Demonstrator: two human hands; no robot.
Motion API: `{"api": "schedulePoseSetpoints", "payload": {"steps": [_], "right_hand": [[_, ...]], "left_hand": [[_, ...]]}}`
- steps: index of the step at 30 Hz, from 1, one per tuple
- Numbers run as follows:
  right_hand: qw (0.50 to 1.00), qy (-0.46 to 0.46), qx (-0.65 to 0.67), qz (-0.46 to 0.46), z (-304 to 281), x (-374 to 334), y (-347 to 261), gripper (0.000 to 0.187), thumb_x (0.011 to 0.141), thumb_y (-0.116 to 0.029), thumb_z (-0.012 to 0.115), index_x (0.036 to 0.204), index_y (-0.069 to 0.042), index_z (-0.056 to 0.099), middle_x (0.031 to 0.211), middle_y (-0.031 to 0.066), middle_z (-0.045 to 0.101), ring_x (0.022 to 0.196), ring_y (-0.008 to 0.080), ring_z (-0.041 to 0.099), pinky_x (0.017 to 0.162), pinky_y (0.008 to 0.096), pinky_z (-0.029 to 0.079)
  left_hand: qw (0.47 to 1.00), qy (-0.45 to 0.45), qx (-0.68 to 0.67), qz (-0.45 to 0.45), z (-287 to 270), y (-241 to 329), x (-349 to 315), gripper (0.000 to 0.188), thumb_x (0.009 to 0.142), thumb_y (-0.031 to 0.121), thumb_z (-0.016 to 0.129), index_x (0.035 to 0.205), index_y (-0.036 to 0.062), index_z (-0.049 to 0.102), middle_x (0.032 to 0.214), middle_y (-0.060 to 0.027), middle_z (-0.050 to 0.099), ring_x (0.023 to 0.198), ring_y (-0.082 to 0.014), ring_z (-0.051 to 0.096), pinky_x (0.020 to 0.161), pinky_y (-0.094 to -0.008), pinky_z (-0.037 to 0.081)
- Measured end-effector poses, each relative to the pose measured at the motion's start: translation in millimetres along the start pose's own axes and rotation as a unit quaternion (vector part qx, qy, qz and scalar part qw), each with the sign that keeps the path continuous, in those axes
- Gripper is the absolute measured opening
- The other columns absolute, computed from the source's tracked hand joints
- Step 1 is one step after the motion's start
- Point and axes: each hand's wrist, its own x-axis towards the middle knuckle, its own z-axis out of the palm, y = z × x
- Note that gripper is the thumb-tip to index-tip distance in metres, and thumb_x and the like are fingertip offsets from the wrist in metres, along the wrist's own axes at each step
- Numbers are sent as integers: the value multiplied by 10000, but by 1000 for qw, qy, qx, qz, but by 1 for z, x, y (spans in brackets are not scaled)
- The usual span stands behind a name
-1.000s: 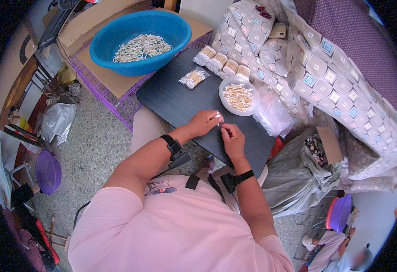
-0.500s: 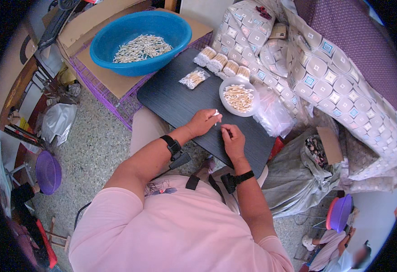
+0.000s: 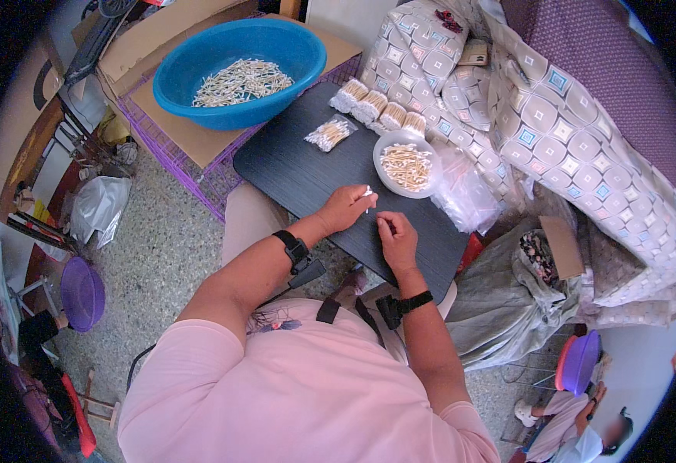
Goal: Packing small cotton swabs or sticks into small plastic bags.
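Observation:
My left hand [image 3: 347,207] is closed over the dark table, with white-tipped cotton swabs [image 3: 368,193] poking out between its thumb and fingers. Close beside it, a small gap away, my right hand [image 3: 398,241] has its fingers curled in; whatever they may hold is hidden. Just beyond both hands stands a translucent white bowl [image 3: 379,178] of loose cotton swabs [image 3: 406,167]. Farther back lies a clear bag of cotton swabs [image 3: 330,134]. Several packed bundles of swabs [image 3: 370,106] form a row along the table's far right edge.
The dark table [image 3: 291,166] is in front of me. At the back left, a large blue basin [image 3: 180,89] of swabs rests on cardboard over a purple wire rack [image 3: 160,158]. Clear plastic bags [image 3: 465,193] lie right of the bowl. A person [image 3: 581,440] sits at the lower right.

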Motion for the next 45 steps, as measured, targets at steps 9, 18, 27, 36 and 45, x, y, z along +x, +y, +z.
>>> {"api": "schedulePoseSetpoints", "payload": {"steps": [9,18,27,36,45], "right_hand": [[1000,-1,-7,-6,0,0,0,87,856,-106,624,934,-68,636,828,105,615,726,259,619,654,345,490],[1000,-2,4,7,0,0,-2,93,862,-114,624,937,-60,637,842,110,622,738,262,625,673,346,496],[1000,-4,17,19,1,-1,0,107,860,-111,625,947,-53,648,840,112,623,734,256,617,669,341,488],[1000,-4,14,6,0,1,-1,105,853,-101,629,943,-51,645,831,112,619,723,256,613,664,341,488],[1000,-1,1,11,-1,-1,-2,94,850,-87,629,935,-49,643,848,110,629,742,254,625,674,337,495]], "left_hand": [[1000,-5,-8,-3,0,2,-1,309,957,309,512,848,43,625,774,-92,631,717,-206,608,666,-336,472],[1000,-2,14,9,1,0,-1,321,948,316,518,846,31,624,787,-116,624,726,-220,605,670,-343,462],[996,18,63,52,5,-2,-2,328,940,327,536,808,31,588,741,-139,582,696,-309,581,636,-398,439],[998,32,19,57,4,3,-2,323,905,265,579,737,-2,511,703,-171,538,669,-356,548,601,-416,410],[997,51,1,59,7,1,-3,317,921,275,555,749,9,541,704,-156,553,659,-336,559,608,-403,425]]}}
